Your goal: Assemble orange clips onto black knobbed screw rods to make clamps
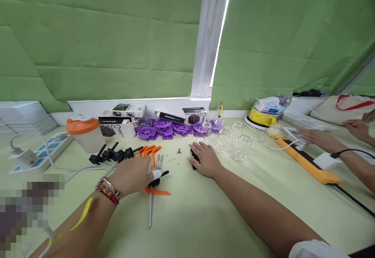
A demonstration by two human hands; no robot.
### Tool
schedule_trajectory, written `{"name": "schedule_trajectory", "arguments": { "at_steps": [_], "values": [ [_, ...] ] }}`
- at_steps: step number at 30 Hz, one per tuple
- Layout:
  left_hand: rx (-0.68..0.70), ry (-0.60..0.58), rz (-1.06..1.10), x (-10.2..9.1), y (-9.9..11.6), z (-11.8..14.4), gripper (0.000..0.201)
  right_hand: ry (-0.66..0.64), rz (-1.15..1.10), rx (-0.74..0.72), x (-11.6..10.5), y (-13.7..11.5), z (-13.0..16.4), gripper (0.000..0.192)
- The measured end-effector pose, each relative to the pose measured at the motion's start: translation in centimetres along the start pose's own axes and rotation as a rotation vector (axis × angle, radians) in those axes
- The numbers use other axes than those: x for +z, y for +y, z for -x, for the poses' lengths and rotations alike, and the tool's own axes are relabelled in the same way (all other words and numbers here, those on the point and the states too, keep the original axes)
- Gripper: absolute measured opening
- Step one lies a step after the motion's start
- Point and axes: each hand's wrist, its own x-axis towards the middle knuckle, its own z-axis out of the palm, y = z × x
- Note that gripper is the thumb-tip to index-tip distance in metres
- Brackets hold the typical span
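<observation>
My left hand [133,176] reaches over the table toward a pile of orange plastic pieces [149,151] and some thin metal rods [159,161]; a black part with a white end [158,175] lies at its fingertips. Whether the hand grips anything is hidden. A long metal rod [150,210] and an orange piece [158,191] lie just below it. My right hand [205,159] rests flat, fingers spread, on a small black part [193,160]. Tiny screws [172,158] lie between the hands.
Black knob parts [113,155], an orange-lidded cup [83,133], boxes [123,111], purple wheels [164,129] and clear glass cups [234,142] line the back. A power strip [43,152] sits left. Another person's hands [316,138] work at right near an orange bar [307,162] and yellow appliance [263,115].
</observation>
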Motion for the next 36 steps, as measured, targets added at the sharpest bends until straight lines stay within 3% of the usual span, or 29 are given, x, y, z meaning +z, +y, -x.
{"name": "schedule_trajectory", "arguments": {
  "at_steps": [3,6,9,13,20,24,27,31,36],
  "values": [
    [0.023,-0.108,0.051,1.5,-0.1,-0.3,0.027,0.131,-0.05,-0.054,-0.8,-1.3,0.8,0.054],
    [0.025,-0.115,0.049,2.6,1.0,-0.5,0.02,0.179,-0.215,-0.153,-1.4,-3.5,1.7,0.041],
    [0.049,-0.105,0.083,2.8,2.1,-0.4,0.018,0.043,-0.439,-0.154,-1.1,-6.1,2.2,0.042],
    [0.098,-0.052,0.157,3.2,2.6,-0.3,0.034,-0.192,-0.742,0.033,0.0,-8.0,2.0,0.04],
    [0.065,0.098,0.485,4.3,2.8,-0.9,0.046,-0.369,-1.108,0.236,-0.2,-8.0,1.2,0.034],
    [0.09,0.104,0.61,5.0,2.8,-1.1,0.045,-0.511,-1.27,0.314,-0.5,-7.8,1.1,0.034],
    [0.134,0.09,0.625,4.8,2.9,-1.0,0.047,-0.483,-1.328,0.373,-0.6,-7.4,1.0,0.034],
    [0.277,0.04,0.678,3.7,3.2,-0.4,0.044,-0.506,-1.563,0.325,-1.0,-6.9,0.7,0.043],
    [0.366,0.12,0.556,2.7,4.0,0.3,0.055,-0.492,-1.663,0.517,-1.3,-7.1,0.2,0.032]
  ]
}}
